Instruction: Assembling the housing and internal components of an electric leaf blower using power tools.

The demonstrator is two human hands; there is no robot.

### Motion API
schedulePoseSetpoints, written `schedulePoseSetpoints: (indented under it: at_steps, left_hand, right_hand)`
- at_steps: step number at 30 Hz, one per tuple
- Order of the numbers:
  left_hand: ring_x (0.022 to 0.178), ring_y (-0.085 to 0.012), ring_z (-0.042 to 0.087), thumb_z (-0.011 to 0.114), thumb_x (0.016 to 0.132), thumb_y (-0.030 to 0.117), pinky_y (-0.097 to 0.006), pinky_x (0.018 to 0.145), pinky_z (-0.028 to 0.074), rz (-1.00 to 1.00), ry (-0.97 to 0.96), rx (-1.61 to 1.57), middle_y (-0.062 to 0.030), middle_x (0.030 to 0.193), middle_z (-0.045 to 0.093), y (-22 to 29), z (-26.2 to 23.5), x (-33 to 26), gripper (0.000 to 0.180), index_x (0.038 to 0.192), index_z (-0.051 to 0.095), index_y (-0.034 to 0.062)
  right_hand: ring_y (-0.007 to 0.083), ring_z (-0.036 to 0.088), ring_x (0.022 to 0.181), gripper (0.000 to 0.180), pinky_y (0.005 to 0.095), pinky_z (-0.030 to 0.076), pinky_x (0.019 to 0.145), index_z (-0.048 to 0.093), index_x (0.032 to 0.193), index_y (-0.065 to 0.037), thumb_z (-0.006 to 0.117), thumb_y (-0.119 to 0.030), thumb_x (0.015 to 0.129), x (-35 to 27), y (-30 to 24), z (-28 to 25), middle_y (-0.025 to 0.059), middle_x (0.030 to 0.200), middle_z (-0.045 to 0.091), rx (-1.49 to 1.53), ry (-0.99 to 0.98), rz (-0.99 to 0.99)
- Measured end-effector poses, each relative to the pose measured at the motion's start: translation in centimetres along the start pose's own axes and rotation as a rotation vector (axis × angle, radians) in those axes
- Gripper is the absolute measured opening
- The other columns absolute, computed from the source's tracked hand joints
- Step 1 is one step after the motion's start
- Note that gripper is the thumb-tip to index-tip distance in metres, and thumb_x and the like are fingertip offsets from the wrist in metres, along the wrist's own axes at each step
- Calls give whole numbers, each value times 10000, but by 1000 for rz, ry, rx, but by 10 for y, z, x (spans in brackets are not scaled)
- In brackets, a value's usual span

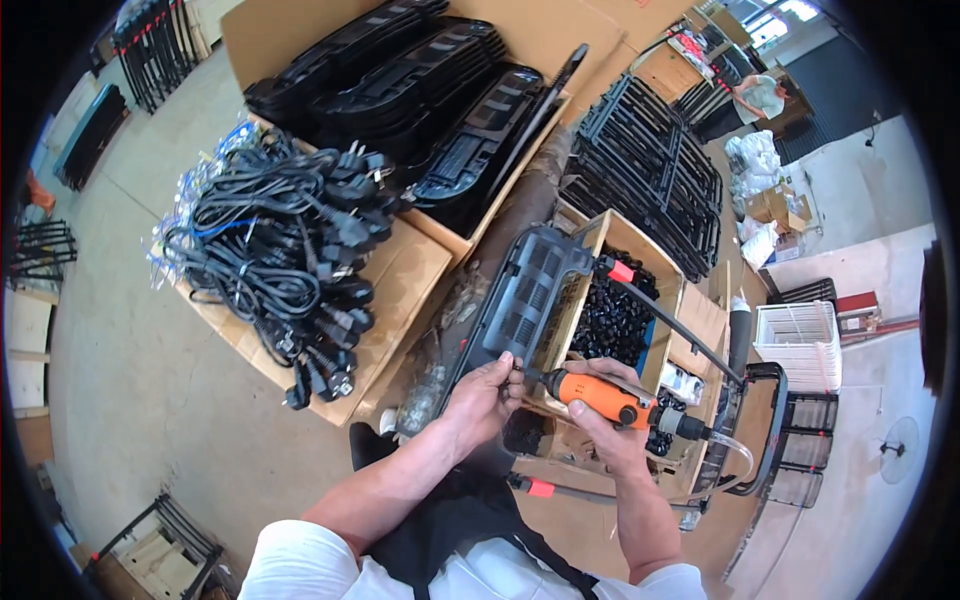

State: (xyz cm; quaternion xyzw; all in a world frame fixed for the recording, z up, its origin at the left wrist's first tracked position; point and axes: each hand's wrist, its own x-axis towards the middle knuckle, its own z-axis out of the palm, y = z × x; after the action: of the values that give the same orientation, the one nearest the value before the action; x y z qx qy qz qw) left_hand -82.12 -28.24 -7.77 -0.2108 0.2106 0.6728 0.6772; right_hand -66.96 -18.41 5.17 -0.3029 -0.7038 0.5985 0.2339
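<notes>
My right hand (612,432) is wrapped round an orange air screwdriver (598,394), which lies nearly level with its tip toward the left. A clear hose (742,450) runs from its back end. My left hand (487,398) is closed in a pinch beside the tool's tip; what its fingers hold is too small to make out. Just beyond both hands lies a long black plastic housing (522,300) with slotted panels. A black metal frame (672,312) with red end pieces reaches across from the right.
Right of the housing, a wooden bin (672,270) holds many small black parts. Bundled black power cords (290,240) lie on a cardboard box at left. Behind stands a carton (590,30) of black plastic panels. Black frames (650,165) stack farther off; another person (755,100) stands at far right.
</notes>
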Motion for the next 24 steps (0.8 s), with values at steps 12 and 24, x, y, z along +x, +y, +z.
schedulePoseSetpoints:
  at_steps: [12,24]
  left_hand:
    - [772,-125,589,570,1109,316,-257,672,484,-73,-95,-50,8,879,628,-28,82,138,249,1108,649,80]
    - [895,-148,617,590,1098,300,-318,834,509,24,0,213,14,998,658,-49,93,172,335,1308,668,51]
  right_hand:
    - [261,658,1218,539,430,523,1080,540,1337,-26,788,-3,859,99,11,-132,199,1293,686,-80,-7,22]
    - [207,660,1209,513,360,532,1077,567,1347,-13,802,-61,894,215,52,-183,139,1285,690,13,38,-31]
